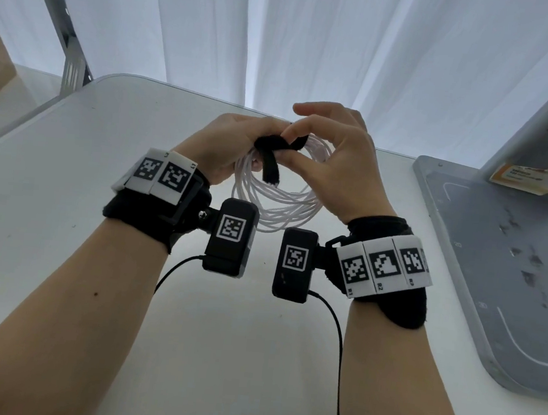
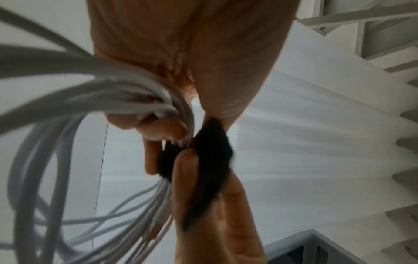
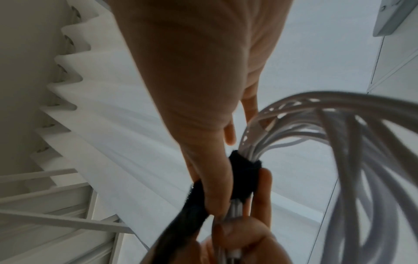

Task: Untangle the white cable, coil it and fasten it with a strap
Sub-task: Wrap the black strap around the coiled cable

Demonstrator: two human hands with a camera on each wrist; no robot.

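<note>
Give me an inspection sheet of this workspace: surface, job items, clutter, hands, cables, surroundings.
Surface: white table, bare where visible.
Job's things: white cable coiled in loops, held above the table; black strap wrapped round the bundle, one free end hanging loose.
Clutter: grey metal base plate on the table's right side, a labelled post rising from it.
Grippers: left hand grips the coil at the strap; right hand pinches the strap.
Cables: thin black leads run from the wrist cameras.
Surroundings: white curtain behind; grey frame bar at left.

White table [image 1: 57,287], grey tray [image 1: 491,295]
</note>
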